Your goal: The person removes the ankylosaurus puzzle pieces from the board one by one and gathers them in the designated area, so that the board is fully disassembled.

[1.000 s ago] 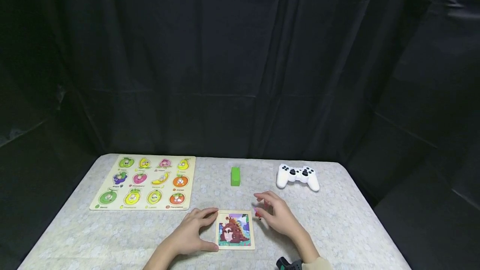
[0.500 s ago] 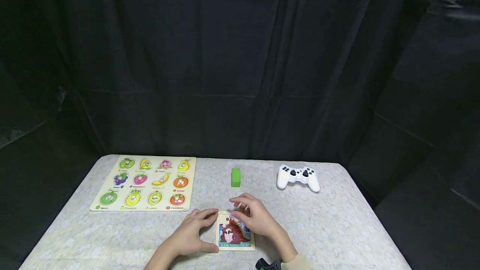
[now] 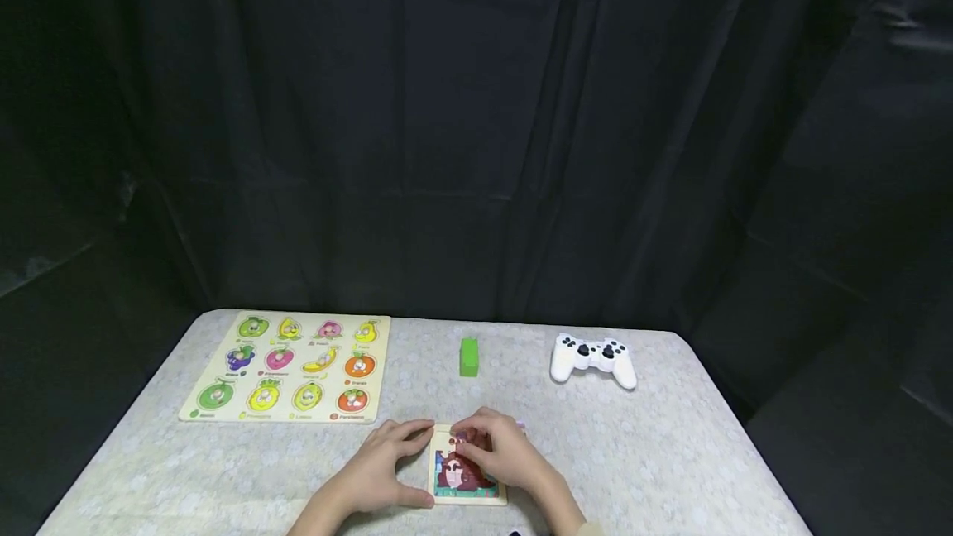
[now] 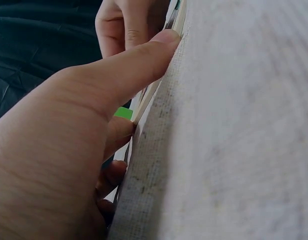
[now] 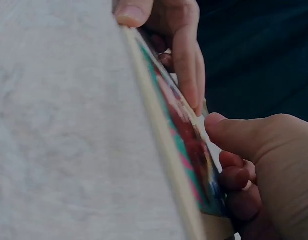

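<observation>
A small square jigsaw puzzle (image 3: pixel 465 480) in a pale wooden frame lies on the table, showing a red-brown animal on teal. My left hand (image 3: pixel 383 466) holds its left side, thumb at the near corner and index finger at the far one. In the left wrist view the thumb (image 4: pixel 144 60) presses against the frame's edge. My right hand (image 3: pixel 500 452) is over the upper right part, fingers curled and thumb near the index fingertip, pinching a small puzzle piece mostly hidden by them. Bare cream backing shows at the upper left corner. A purple bit (image 3: pixel 521 424) peeks out behind the right hand.
At the back left lies a fruit peg puzzle board (image 3: pixel 294 416). A green block (image 3: pixel 468 356) stands behind the jigsaw, and a white game controller (image 3: pixel 593 361) rests at the back right. Black curtain (image 3: pixel 476 147) hangs beyond the patterned tablecloth (image 3: pixel 633 453).
My right hand has come leftward from beside the jigsaw, bringing the puzzle piece over the frame, then lowered nearer the upper part. My left hand keeps its place at the frame.
</observation>
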Available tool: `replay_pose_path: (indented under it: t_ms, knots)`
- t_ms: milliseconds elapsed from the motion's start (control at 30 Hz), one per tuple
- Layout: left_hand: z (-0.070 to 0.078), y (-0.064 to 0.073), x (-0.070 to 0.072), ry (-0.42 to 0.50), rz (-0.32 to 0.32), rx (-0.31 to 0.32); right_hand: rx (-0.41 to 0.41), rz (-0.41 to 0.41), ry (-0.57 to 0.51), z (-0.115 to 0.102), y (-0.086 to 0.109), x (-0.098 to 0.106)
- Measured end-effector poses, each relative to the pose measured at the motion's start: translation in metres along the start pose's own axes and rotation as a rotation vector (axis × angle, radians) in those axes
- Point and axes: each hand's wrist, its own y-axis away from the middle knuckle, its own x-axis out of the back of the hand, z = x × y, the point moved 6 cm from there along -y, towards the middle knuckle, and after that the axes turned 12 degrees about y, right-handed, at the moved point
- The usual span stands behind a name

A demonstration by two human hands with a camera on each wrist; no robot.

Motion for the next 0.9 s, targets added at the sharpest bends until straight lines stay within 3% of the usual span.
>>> replay_pose_path:
  t_ms: [900]
  knots:
    - [-0.0054, -0.0007, -0.0009, 0.004, -0.007, 0.016, -0.003, 0.008, 0.054, -0.0028, 0.0013, -0.0037]
